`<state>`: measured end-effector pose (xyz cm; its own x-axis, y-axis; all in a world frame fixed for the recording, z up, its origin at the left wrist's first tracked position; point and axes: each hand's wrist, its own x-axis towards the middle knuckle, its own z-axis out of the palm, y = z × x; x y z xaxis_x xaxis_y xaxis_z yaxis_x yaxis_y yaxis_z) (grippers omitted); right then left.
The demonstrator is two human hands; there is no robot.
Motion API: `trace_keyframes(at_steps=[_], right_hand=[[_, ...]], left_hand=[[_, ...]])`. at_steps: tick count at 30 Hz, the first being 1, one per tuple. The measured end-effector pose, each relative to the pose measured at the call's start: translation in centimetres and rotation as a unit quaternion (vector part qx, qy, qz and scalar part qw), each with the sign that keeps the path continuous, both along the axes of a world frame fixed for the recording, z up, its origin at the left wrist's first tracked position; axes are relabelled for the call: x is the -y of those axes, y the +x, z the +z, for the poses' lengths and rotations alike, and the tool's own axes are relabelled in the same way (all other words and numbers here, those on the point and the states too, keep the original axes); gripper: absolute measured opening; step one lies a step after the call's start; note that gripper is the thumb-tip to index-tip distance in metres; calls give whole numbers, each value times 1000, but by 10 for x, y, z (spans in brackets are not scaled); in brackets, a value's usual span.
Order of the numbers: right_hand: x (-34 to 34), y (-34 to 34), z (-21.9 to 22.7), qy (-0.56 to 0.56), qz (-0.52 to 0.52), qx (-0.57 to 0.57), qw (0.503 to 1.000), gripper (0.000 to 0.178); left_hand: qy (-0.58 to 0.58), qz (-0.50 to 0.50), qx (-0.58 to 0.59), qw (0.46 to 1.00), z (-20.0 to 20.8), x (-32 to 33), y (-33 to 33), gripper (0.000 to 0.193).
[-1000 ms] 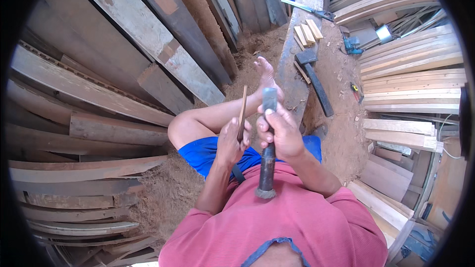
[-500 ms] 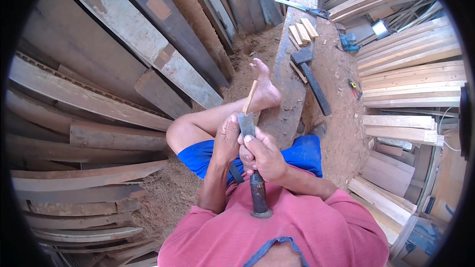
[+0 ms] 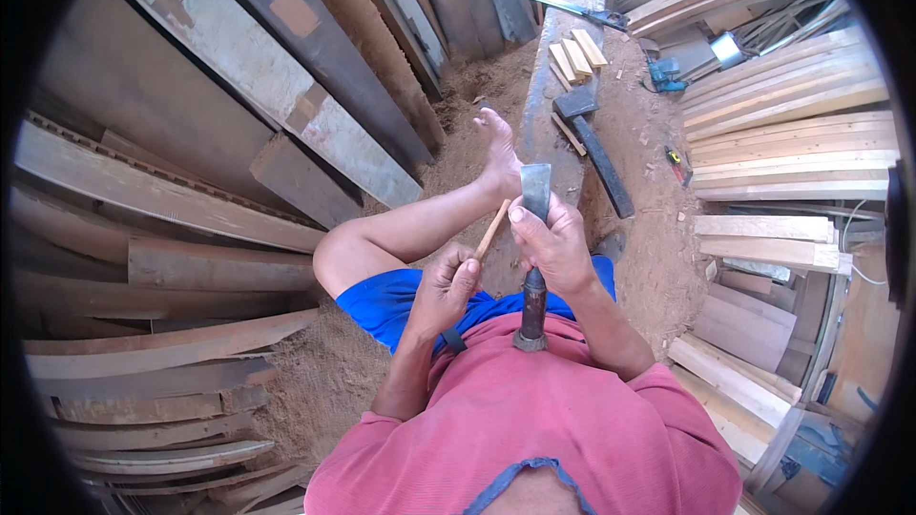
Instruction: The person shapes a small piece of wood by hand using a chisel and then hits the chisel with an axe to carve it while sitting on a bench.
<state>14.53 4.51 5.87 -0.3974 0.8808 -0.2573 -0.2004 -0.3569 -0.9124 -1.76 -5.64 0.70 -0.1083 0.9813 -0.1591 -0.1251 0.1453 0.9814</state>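
Note:
A thin wooden stick [image 3: 492, 228] stands up slantwise from my left hand [image 3: 447, 284], pinched between its thumb and fingers. My right hand [image 3: 556, 246] is wrapped round a wide chisel [image 3: 535, 189], with the flat steel blade pointing up and away from me. The chisel's dark handle [image 3: 532, 313] runs down below the fist, and its butt is against or close to my pink shirt. Stick and blade are a short way apart. Beyond my hands, a mallet [image 3: 593, 148] with a dark head and long handle lies at the plank bench.
Several short wood pieces [image 3: 577, 54] and a handsaw [image 3: 572, 10] lie on the plank bench [image 3: 551, 114]. On the right are a teal power tool [image 3: 665, 75], a red-and-yellow tool [image 3: 678, 166] and stacked timber [image 3: 792, 157]. Long boards [image 3: 277, 57] lean at left; sawdust covers the ground.
My hands have come apart. The chisel has moved right and up in my right hand, off the stick; my left hand has lowered a little with the stick.

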Motion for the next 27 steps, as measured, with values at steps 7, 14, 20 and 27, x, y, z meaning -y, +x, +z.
trace_keyframes(at_steps=[7,14,20,27], right_hand=[[-6,0,-17,4,-11,-16,1000,13],[-4,-12,-7,-14,-2,-35,999,13],[11,-24,-3,-188,-5,-206,960,17],[46,-32,19,-225,93,-212,947,16]], left_hand=[[17,-66,31,997,-11,-14,7,24],[-93,-76,224,967,4,-24,9,31],[-85,-18,261,961,-7,-38,-1,30],[44,15,-27,999,12,-28,-7,29]])
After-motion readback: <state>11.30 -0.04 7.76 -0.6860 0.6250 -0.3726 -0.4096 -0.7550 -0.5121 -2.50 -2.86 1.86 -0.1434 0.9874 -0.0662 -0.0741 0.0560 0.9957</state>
